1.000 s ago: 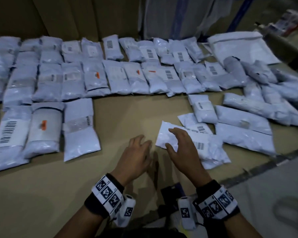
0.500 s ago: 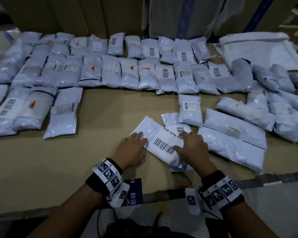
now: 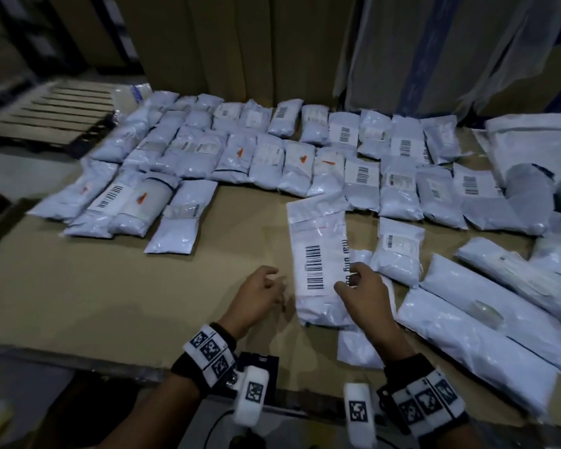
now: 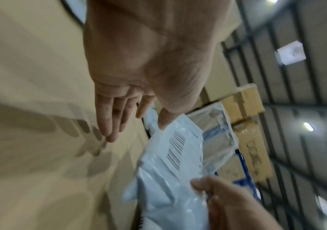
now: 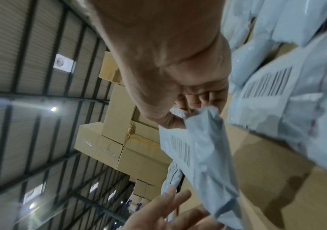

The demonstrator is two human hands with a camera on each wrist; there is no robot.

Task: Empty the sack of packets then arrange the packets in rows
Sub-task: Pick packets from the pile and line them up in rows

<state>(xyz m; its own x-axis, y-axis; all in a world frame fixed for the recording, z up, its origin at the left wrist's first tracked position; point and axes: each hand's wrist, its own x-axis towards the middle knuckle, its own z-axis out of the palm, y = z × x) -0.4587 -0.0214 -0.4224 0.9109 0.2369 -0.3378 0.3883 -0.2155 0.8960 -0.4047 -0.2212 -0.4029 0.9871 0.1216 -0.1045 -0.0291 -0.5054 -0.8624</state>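
Observation:
My right hand (image 3: 358, 293) pinches the right edge of a long white packet (image 3: 318, 257) with a barcode label, lifted over the brown cardboard table (image 3: 110, 293); the packet (image 5: 200, 155) hangs from thumb and fingers in the right wrist view. My left hand (image 3: 256, 293) hovers just left of it with fingers straight and apart, holding nothing; the left hand (image 4: 119, 109) shows an empty palm. Rows of white packets (image 3: 272, 150) lie along the table's far side. Loose packets (image 3: 486, 319) lie in a heap at the right. A flat white sack (image 3: 538, 140) lies at the far right.
Tall cardboard boxes (image 3: 240, 43) stand behind the table. A dark slatted pallet (image 3: 55, 115) lies at the far left. The near table edge (image 3: 78, 364) runs below my wrists. Stacked boxes (image 5: 115, 140) and a roof with lights show in the wrist views.
The right hand has lifted the barcode packet off the table and turned it upright. The left hand has let go of it and drawn back to the left.

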